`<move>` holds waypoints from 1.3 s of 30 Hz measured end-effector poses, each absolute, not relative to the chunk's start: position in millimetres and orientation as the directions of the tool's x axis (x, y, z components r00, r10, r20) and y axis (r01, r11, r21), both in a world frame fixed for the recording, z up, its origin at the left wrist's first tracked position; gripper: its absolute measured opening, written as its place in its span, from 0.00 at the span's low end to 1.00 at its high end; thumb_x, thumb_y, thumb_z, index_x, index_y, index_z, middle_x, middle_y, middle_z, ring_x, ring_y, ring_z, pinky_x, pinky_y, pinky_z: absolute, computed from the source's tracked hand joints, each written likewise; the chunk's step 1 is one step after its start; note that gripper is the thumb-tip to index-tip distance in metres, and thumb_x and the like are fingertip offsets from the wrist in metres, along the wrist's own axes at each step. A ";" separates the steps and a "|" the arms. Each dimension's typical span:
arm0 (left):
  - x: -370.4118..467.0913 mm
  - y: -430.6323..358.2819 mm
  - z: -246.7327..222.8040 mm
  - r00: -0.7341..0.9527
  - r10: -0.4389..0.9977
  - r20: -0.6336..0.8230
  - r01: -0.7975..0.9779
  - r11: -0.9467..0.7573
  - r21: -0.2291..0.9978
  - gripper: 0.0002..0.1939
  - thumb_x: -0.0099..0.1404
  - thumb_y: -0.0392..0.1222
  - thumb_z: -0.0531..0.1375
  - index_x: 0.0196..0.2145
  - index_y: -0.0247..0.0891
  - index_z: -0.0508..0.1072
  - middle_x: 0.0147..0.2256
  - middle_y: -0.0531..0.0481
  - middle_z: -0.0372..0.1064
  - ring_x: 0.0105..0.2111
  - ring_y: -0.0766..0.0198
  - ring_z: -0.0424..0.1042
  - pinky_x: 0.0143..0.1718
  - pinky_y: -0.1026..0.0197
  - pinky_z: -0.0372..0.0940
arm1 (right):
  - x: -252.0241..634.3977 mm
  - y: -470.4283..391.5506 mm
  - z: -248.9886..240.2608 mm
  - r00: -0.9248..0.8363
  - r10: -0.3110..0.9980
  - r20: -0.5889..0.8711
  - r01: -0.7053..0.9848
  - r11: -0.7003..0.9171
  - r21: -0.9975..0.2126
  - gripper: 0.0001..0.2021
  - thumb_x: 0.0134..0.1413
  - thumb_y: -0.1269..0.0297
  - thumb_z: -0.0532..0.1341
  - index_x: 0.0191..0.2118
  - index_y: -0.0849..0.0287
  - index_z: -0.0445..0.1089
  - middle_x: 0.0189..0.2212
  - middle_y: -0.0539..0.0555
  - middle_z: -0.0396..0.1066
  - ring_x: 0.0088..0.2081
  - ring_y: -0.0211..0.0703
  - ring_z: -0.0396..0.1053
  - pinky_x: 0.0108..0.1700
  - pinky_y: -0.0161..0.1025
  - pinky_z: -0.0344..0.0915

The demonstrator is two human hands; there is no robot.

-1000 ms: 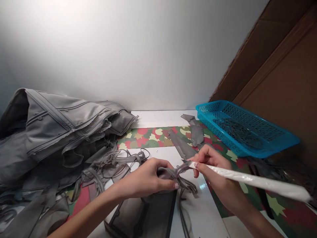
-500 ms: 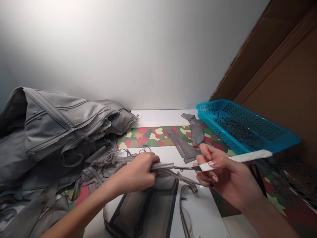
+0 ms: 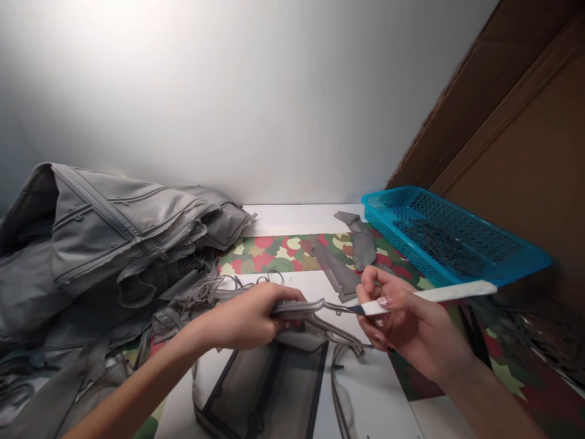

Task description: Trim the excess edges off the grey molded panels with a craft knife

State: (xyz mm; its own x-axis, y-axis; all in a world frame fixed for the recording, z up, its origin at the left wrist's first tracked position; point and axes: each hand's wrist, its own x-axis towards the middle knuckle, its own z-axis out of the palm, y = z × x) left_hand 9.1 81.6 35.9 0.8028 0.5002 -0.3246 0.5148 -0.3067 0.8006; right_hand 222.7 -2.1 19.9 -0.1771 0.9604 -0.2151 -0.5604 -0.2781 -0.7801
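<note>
A grey strip (image 3: 302,306) is clamped by the left hand (image 3: 249,317). A white tool (image 3: 450,293) is finger-pinched by the right hand (image 3: 414,326).

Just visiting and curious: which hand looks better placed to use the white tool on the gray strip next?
Probably the right hand: it grips the white tool, dark end toward the gray strip, while the left hand holds that strip.

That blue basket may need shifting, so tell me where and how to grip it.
Probably the blue basket by its long left rim, pinched from above and left: that edge is raised and exposed, while the opposite side appears close to the cardboard and the white-handled tool overlaps the near end.
</note>
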 end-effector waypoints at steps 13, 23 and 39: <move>19.9 73.0 31.4 0.862 0.320 -0.394 0.313 0.275 0.909 0.05 0.51 0.35 0.57 0.28 0.36 0.68 0.24 0.56 0.61 0.22 0.70 0.59 0.25 0.67 0.55 | 213.3 -3.4 10.2 -0.424 0.901 -0.096 -0.617 -0.365 -0.697 0.07 0.43 0.69 0.57 0.32 0.62 0.65 0.27 0.55 0.67 0.24 0.37 0.62 0.18 0.29 0.59; 18.8 70.6 26.2 0.784 0.409 -0.467 0.544 -0.091 0.834 0.10 0.50 0.44 0.62 0.28 0.36 0.70 0.21 0.58 0.58 0.22 0.71 0.56 0.20 0.69 0.50 | 227.7 -3.1 26.6 -0.155 0.957 -0.246 -0.603 -0.289 -0.743 0.02 0.40 0.70 0.58 0.25 0.59 0.64 0.21 0.48 0.58 0.19 0.32 0.51 0.21 0.32 0.46; 11.0 81.7 30.6 0.686 0.528 -0.501 0.479 0.190 0.857 0.12 0.52 0.44 0.62 0.33 0.36 0.68 0.32 0.54 0.64 0.34 0.64 0.62 0.34 0.65 0.56 | 235.0 -4.3 14.8 -0.068 0.995 0.077 0.076 0.082 -0.994 0.05 0.48 0.63 0.56 0.29 0.56 0.69 0.30 0.54 0.71 0.49 0.54 0.63 0.47 0.45 0.57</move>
